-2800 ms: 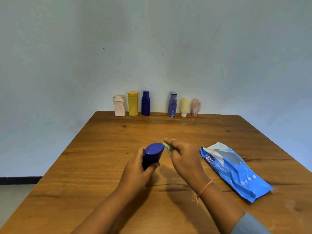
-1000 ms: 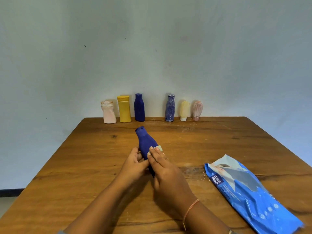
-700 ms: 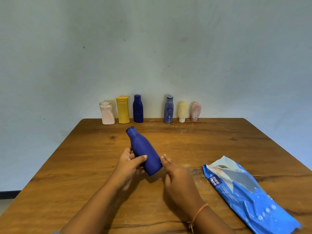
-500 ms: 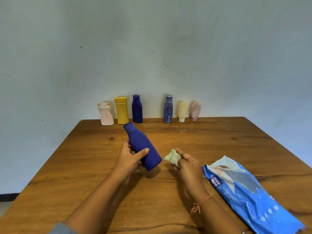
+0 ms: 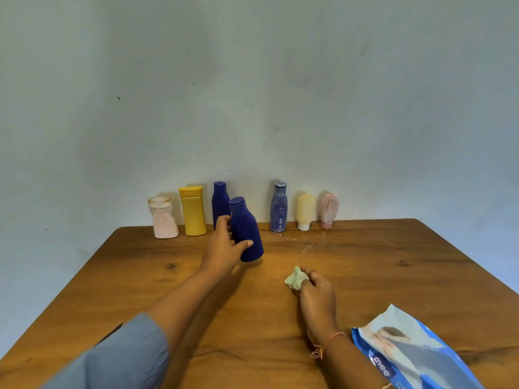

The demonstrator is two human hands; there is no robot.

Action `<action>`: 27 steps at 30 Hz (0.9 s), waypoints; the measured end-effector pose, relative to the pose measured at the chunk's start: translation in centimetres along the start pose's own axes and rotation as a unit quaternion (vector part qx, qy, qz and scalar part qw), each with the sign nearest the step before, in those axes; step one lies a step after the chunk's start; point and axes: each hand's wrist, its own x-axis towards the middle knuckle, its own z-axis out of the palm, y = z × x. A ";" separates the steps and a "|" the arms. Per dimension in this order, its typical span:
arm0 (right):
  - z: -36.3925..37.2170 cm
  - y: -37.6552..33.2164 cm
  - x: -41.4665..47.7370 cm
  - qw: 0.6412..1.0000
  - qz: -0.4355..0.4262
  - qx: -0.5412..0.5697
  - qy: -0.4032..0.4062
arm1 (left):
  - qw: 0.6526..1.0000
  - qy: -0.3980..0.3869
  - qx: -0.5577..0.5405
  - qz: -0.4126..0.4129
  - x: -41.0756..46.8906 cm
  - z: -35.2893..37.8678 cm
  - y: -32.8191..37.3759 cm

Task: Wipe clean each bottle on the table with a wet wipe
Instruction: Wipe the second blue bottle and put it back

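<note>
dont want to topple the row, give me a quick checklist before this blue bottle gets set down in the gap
1. Grip: left hand wraps the held blue bottle: ok.
2. Gap between the standing blue bottle and the striped bottle free: ok.
3. Held bottle upright: not ok, it leans left.
4. Right hand pinches the wipe, resting on the table: ok.
5. Held bottle's far side clean: cannot tell.

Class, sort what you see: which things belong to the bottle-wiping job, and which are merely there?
Job: held blue bottle, wet wipe, wipes pack, pale pink bottle, yellow bottle, standing blue bottle, striped bottle, cream tube, pink tube.
Merely there: table, wall, wrist thread.
</note>
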 end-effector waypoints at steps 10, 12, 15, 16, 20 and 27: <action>1.0 2.3 2.3 0.988 -0.106 -0.107 0.038 | 0.988 -0.035 0.149 0.026 7.6 3.5 -1.7; 1.1 2.5 2.5 0.986 -0.115 -0.113 0.036 | 0.984 -0.038 0.171 0.034 8.8 3.9 -1.8; 1.1 2.8 2.7 0.986 -0.116 -0.111 0.033 | 0.980 -0.041 0.191 0.044 10.3 4.2 -2.0; 1.1 2.8 2.7 0.987 -0.116 -0.108 0.033 | 0.979 -0.044 0.193 0.046 10.6 4.2 -2.0; 1.1 2.9 2.8 0.987 -0.120 -0.100 0.031 | 0.983 -0.047 0.176 0.029 11.4 4.5 -2.2; 1.1 2.7 2.5 0.987 -0.129 -0.092 0.028 | 0.988 -0.061 0.141 -0.009 11.9 4.9 -2.6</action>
